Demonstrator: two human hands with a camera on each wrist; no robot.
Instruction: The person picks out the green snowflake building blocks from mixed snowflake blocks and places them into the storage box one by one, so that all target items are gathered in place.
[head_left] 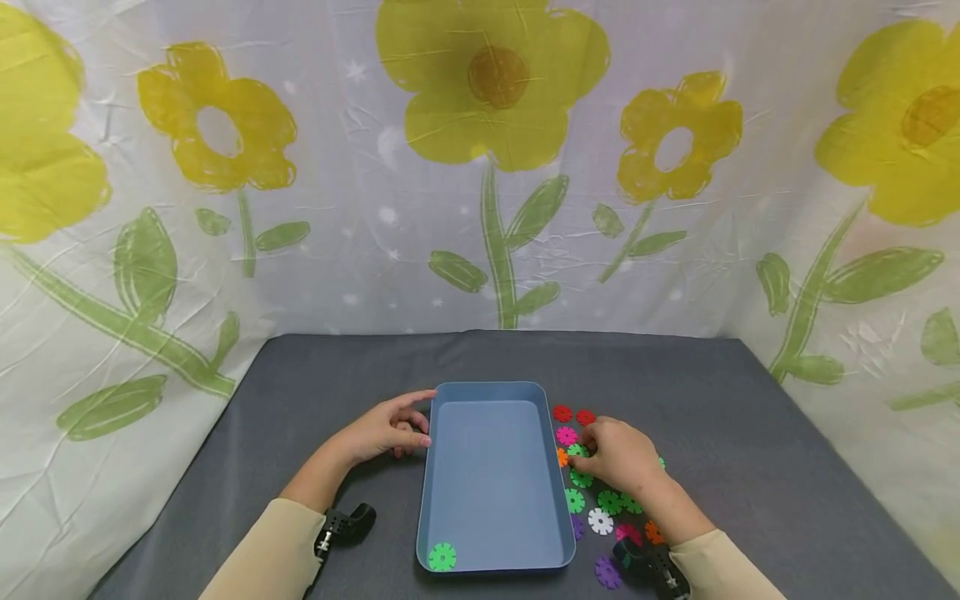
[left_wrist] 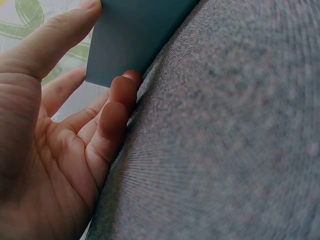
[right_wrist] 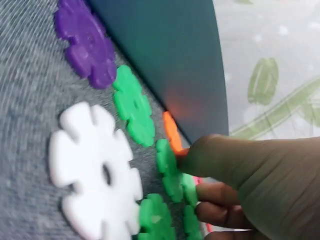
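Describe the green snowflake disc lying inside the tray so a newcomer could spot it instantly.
Find the blue rectangular plastic tray in the middle of the grey table. In its near left corner lies the green notched plastic disc. It is the only piece inside the tray; the other discs lie outside, to its right.

The desk has a grey cloth cover. A blue tray stands in its middle near the front edge. Just right of the tray, many coloured discs lie scattered on the cloth: red, pink, green, orange, white and purple.
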